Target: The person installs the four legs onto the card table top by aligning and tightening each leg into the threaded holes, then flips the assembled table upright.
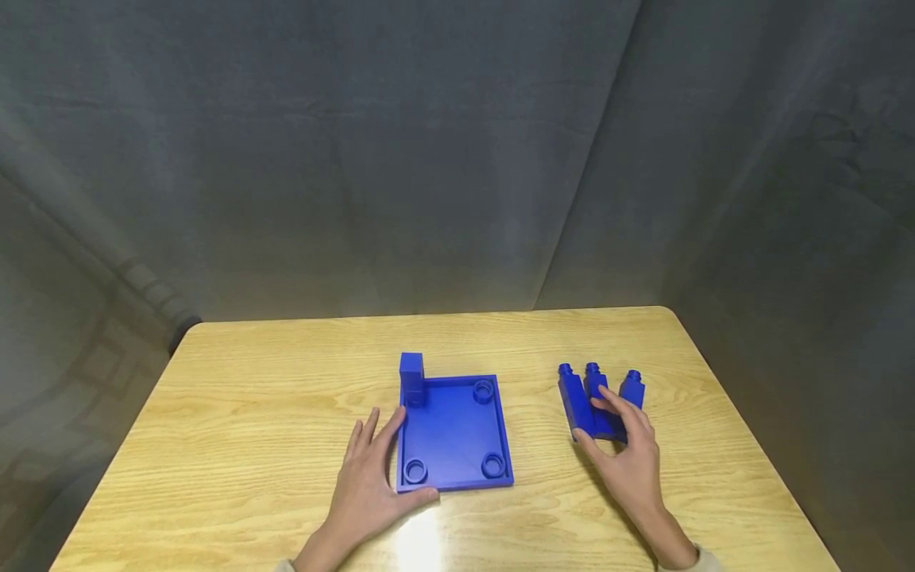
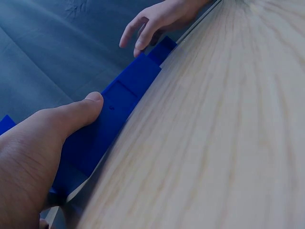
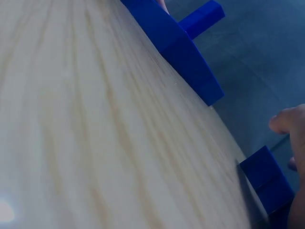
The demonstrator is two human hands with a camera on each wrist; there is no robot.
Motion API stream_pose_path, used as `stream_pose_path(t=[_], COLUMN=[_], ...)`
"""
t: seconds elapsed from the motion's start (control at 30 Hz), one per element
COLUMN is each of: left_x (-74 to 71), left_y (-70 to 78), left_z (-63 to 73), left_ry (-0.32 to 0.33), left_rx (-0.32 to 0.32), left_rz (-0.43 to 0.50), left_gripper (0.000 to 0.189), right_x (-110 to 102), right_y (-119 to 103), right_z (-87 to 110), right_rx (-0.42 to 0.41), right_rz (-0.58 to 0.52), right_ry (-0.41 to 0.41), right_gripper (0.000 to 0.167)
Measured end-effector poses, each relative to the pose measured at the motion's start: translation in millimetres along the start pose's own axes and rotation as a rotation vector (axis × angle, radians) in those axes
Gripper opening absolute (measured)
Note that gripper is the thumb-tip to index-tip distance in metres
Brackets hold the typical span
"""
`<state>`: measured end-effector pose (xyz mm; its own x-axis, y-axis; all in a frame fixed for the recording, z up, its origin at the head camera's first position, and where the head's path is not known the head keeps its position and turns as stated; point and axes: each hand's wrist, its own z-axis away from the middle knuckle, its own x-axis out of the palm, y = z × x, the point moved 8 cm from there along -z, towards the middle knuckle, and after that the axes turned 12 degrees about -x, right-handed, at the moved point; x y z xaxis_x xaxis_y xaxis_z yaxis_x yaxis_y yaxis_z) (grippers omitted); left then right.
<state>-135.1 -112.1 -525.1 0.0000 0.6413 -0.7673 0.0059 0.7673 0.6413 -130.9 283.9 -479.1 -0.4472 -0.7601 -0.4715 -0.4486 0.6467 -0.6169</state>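
A square blue panel with a raised rim lies on the table. A blue leg stands upright at its back left corner; round sockets show at the other three. My left hand reaches round the front left corner, index fingertip at the left edge, straight thumb along the front edge. In the left wrist view the thumb rests against the panel's side wall. My right hand hovers with spread fingers over three loose legs with threaded ends. It partly hides the middle and right ones.
The pale wooden table has rounded back corners. Dark grey cloth hangs behind it and at both sides. Bare wood lies between the panel and the loose legs.
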Motion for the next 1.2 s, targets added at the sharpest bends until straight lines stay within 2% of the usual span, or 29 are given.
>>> stream_pose_path(t=[0.2, 0.6, 1.2], left_x=[-0.3, 0.1, 0.6], left_y=[0.7, 0.1, -1.2], left_z=[-0.7, -0.8, -0.1], left_ry=[-0.003, -0.022, -0.016], left_rx=[-0.001, -0.025, -0.022], left_rz=[-0.001, 0.009, 0.01], left_gripper=[0.128, 0.128, 0.128], right_x=[2.3, 3.3, 10.9], right_y=[4.5, 3.1, -9.1], right_z=[1.5, 1.0, 3.7], right_rx=[-0.004, -0.013, -0.111], right_rz=[0.05, 0.067, 0.055], right_ry=[-0.03, -0.043, -0.059], right_gripper=[0.085, 0.077, 0.069])
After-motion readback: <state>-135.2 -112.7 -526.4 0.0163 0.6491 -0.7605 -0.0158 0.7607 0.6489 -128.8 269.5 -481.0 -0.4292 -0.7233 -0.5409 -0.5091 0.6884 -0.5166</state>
